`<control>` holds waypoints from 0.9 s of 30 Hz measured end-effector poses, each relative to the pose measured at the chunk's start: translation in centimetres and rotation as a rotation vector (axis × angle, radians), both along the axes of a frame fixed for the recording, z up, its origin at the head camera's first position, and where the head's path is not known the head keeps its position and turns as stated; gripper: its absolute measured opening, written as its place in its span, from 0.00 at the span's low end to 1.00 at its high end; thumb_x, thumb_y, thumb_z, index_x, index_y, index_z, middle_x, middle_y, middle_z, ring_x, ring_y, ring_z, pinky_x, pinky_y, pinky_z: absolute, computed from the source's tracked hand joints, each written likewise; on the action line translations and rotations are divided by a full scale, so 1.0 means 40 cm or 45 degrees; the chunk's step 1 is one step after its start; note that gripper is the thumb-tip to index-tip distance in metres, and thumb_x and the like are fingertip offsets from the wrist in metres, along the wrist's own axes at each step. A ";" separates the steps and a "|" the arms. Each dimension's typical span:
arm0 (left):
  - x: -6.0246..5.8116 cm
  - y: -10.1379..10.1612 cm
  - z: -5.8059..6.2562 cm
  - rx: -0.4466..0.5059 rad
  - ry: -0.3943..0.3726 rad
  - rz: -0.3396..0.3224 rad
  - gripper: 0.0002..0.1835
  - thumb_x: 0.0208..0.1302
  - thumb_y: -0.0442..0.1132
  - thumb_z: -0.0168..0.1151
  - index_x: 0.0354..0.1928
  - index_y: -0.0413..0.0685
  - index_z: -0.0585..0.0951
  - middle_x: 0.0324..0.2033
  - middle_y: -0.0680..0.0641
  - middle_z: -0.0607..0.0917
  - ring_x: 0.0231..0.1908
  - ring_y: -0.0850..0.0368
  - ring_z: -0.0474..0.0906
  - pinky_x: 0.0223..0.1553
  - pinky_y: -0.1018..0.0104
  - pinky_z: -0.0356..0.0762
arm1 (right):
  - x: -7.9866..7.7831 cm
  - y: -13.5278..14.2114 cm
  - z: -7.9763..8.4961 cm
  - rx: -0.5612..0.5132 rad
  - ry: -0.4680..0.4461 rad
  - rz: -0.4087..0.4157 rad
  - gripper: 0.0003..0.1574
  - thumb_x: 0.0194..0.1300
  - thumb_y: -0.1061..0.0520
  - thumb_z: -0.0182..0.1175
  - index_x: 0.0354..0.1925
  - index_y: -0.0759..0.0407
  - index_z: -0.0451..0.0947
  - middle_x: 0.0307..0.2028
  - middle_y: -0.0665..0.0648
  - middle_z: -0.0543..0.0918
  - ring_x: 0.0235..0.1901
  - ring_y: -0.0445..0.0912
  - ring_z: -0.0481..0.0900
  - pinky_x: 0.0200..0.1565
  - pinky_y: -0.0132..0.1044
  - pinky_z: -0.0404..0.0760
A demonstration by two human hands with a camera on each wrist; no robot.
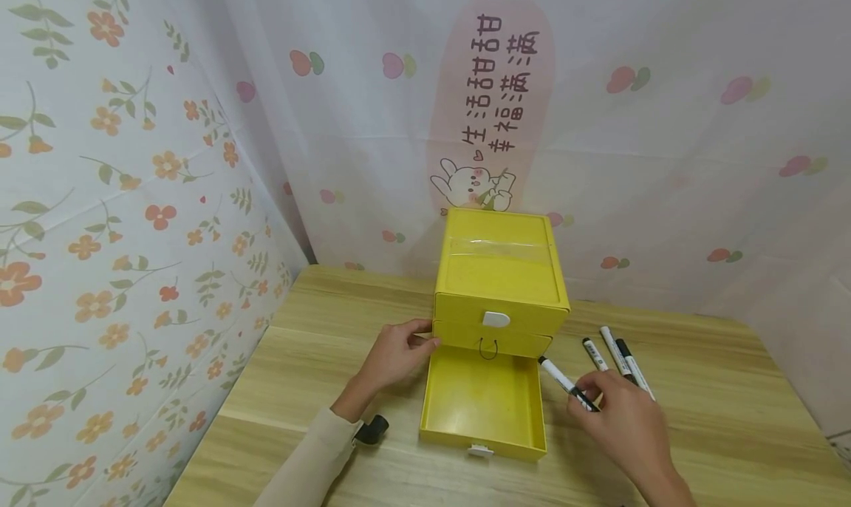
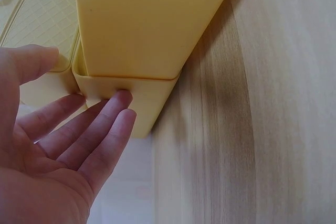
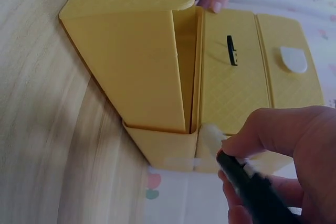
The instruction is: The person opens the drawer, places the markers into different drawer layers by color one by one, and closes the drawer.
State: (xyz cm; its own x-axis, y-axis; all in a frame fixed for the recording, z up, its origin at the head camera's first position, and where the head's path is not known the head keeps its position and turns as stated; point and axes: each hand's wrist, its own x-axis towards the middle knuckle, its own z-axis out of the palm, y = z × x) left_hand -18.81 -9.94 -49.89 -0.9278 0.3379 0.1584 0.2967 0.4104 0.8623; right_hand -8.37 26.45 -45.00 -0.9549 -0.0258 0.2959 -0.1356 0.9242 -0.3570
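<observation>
A yellow drawer box (image 1: 501,270) stands on the table with its bottom drawer (image 1: 482,400) pulled out and nothing visible inside. My left hand (image 1: 397,355) is at the box's left side. In the left wrist view its fairly straight fingers (image 2: 113,111) touch the side wall, with the thumb by the front of the middle drawer. My right hand (image 1: 625,418) pinches a white marker (image 1: 558,376) with black ends, beside the drawer's right wall. Seen from the right wrist, that marker (image 3: 252,190) is blurred and points towards the box.
Several more markers (image 1: 618,352) lie on the table (image 1: 718,418) right of the box, beyond my right hand. A black object (image 1: 372,429) shows by the left sleeve. The box's back is close to a printed curtain (image 1: 359,160); a floral one hangs left.
</observation>
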 end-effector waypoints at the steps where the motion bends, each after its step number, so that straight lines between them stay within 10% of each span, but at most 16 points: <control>1: 0.000 0.000 0.000 0.002 0.000 0.000 0.25 0.80 0.45 0.68 0.69 0.34 0.83 0.62 0.38 0.88 0.50 0.50 0.93 0.48 0.60 0.91 | 0.002 0.000 -0.001 0.001 0.002 0.004 0.09 0.56 0.54 0.79 0.35 0.52 0.89 0.30 0.43 0.84 0.24 0.39 0.74 0.21 0.37 0.69; 27: 0.002 0.000 0.005 0.009 -0.002 0.003 0.25 0.78 0.42 0.69 0.69 0.34 0.83 0.62 0.38 0.88 0.49 0.50 0.93 0.48 0.60 0.91 | -0.032 -0.176 0.016 0.046 -0.016 0.306 0.10 0.56 0.55 0.81 0.32 0.47 0.87 0.29 0.41 0.81 0.21 0.33 0.69 0.19 0.31 0.69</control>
